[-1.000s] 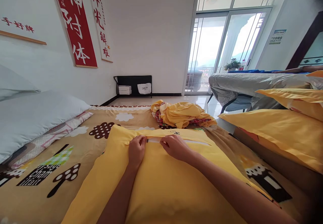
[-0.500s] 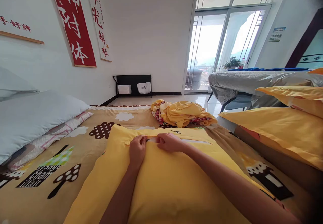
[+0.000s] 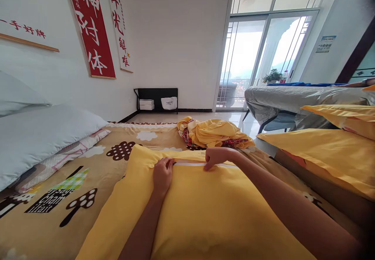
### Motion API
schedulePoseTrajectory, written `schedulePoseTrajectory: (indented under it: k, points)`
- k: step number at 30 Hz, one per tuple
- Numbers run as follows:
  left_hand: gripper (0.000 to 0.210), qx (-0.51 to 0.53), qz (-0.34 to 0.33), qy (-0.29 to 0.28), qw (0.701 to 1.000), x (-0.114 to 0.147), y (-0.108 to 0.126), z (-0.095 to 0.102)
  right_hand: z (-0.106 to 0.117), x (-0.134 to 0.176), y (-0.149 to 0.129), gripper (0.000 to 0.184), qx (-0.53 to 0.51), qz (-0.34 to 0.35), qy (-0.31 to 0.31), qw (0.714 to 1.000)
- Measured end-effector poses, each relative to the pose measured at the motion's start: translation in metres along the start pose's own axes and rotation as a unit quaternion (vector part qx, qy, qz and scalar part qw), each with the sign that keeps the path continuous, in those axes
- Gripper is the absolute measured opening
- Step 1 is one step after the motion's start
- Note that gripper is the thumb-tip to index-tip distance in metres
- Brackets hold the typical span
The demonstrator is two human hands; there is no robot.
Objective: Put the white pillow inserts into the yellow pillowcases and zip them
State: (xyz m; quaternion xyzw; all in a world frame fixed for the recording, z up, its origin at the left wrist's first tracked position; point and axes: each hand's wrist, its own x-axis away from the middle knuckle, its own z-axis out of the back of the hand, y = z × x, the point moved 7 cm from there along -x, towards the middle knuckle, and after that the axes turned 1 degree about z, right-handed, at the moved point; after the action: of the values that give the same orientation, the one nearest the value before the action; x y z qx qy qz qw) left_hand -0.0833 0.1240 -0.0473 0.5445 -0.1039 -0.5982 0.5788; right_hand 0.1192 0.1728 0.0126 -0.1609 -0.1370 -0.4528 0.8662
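Note:
A yellow pillowcase (image 3: 199,213), plump over a pillow, lies in front of me on the bed. A white zipper (image 3: 187,164) runs across it near its far edge. My left hand (image 3: 163,174) is closed on the pillowcase cloth at the zipper's left end. Farther right, my right hand (image 3: 216,157) pinches at the zipper, its fingertips pointing down. Whatever small part sits between those fingertips is hidden.
Crumpled yellow bedding (image 3: 216,132) lies beyond the pillowcase on the patterned bed sheet (image 3: 96,158). White pillows (image 3: 52,135) are at left. Stacked yellow pillows (image 3: 328,146) stand at right, before a plastic-covered table (image 3: 307,96).
My right hand has moved right along the zipper, away from my left hand, and more of the white strip shows between them. My left hand keeps its place on the pillowcase.

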Motion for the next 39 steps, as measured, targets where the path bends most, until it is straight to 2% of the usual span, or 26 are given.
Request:
schedulePoseTrajectory:
  k: [6,9,11,13,17,19,24,33,39]
  points:
    - [0.025,-0.005,0.003,0.0,1.0,0.001,0.001,0.001,0.006,0.014,0.039,0.04,-0.028,-0.048,-0.02,0.998]
    - [0.025,-0.004,0.006,-0.001,1.0,0.001,0.001,0.0,0.017,0.021,0.04,0.037,0.011,-0.089,0.039,0.995]
    - [0.025,-0.004,0.009,0.002,1.0,0.0,0.001,0.0,0.025,0.024,0.023,0.035,0.043,-0.099,0.126,0.986]
    - [0.026,-0.002,0.016,0.008,1.0,-0.001,0.0,0.0,0.023,0.023,-0.01,0.033,0.064,-0.068,0.198,0.976]
    - [0.03,0.003,0.035,0.012,0.999,-0.001,-0.001,0.003,-0.005,0.003,-0.091,0.026,0.153,0.1,0.244,0.952]
    - [0.031,0.006,0.039,0.01,0.999,0.0,0.0,0.004,-0.016,-0.012,-0.114,0.025,0.196,0.126,0.257,0.938]
    - [0.029,0.008,0.037,0.002,0.999,0.0,0.001,0.007,-0.021,-0.036,-0.127,0.026,0.197,0.112,0.274,0.935]
    - [0.03,0.007,0.058,0.001,0.998,0.001,-0.003,0.007,-0.03,-0.03,-0.134,0.027,0.238,0.165,0.266,0.919]
    - [0.03,0.006,0.053,-0.001,0.999,0.002,0.0,0.008,-0.032,-0.033,-0.129,0.031,0.224,0.131,0.273,0.926]
